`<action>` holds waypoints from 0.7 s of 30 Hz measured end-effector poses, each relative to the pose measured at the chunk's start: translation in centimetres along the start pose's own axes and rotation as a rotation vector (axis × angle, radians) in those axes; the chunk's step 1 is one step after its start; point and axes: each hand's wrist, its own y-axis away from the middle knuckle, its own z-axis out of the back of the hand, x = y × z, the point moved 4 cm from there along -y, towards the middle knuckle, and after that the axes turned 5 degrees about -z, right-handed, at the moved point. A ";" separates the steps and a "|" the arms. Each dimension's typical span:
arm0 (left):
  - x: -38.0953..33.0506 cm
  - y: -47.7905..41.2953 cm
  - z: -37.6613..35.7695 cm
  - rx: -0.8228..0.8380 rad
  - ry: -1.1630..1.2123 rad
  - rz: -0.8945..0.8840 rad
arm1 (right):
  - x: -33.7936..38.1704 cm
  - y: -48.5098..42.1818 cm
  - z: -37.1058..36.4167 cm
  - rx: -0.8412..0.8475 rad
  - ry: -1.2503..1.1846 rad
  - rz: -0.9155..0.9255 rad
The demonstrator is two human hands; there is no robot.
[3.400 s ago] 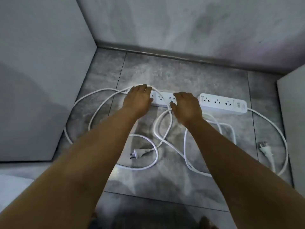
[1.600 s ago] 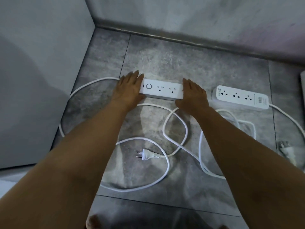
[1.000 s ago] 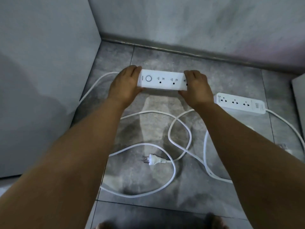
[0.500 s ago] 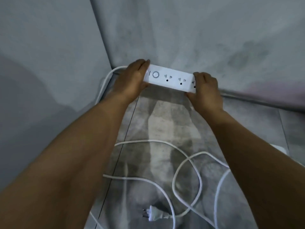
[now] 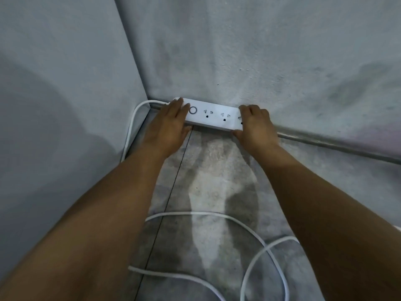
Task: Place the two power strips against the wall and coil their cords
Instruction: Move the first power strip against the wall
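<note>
A white power strip (image 5: 213, 116) with a round button and several sockets lies along the foot of the back wall (image 5: 260, 51), near the left corner. My left hand (image 5: 170, 122) grips its left end and my right hand (image 5: 255, 124) grips its right end. Its white cord (image 5: 132, 124) leaves the left end and curves down along the left wall. More loose white cord (image 5: 267, 246) loops over the grey floor between my forearms. The second power strip is out of view.
A grey side wall (image 5: 54, 105) closes the left side and meets the back wall in a corner. A metal skirting strip (image 5: 336, 144) runs along the base of the back wall. The floor is grey tile (image 5: 217, 181).
Both hands lifted the power strip from the middle of the floor and carried it forward to the base of the back wall. The view moved forward, and the second strip left the frame.
</note>
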 end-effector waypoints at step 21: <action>0.3 0.7 -6.2 0.271 -0.034 0.212 | 0.7 0.7 -6.6 -0.101 0.222 -0.037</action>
